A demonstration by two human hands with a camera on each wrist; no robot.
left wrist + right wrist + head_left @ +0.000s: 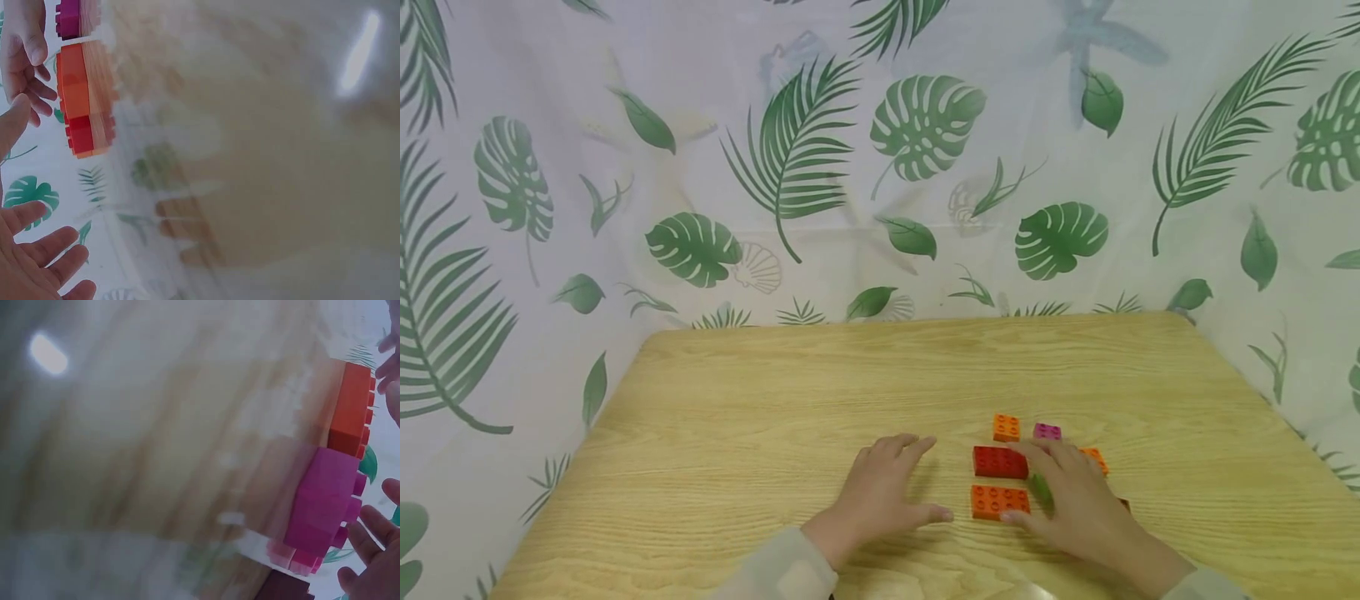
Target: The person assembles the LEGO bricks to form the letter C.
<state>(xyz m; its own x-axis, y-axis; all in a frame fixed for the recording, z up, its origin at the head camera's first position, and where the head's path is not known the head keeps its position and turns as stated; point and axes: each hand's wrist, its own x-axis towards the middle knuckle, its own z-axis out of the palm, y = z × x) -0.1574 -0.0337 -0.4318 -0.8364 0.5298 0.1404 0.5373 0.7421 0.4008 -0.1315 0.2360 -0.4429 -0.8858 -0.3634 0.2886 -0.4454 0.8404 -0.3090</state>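
Observation:
My left hand hovers left of a group of toy building bricks, its fingers spread and nothing held. Over the right part of that group is my right hand, fingers apart, hiding some bricks. Near its thumb lies a long orange brick; a long red brick lies behind that. A green brick shows partly under the right hand. In the right wrist view, a magenta brick stands close to the right fingers, with no grip visible.
Farther back are a small orange brick and a small magenta brick. Another orange brick and a dark brown one peek out beyond the right hand. A leaf-patterned curtain surrounds the wooden table.

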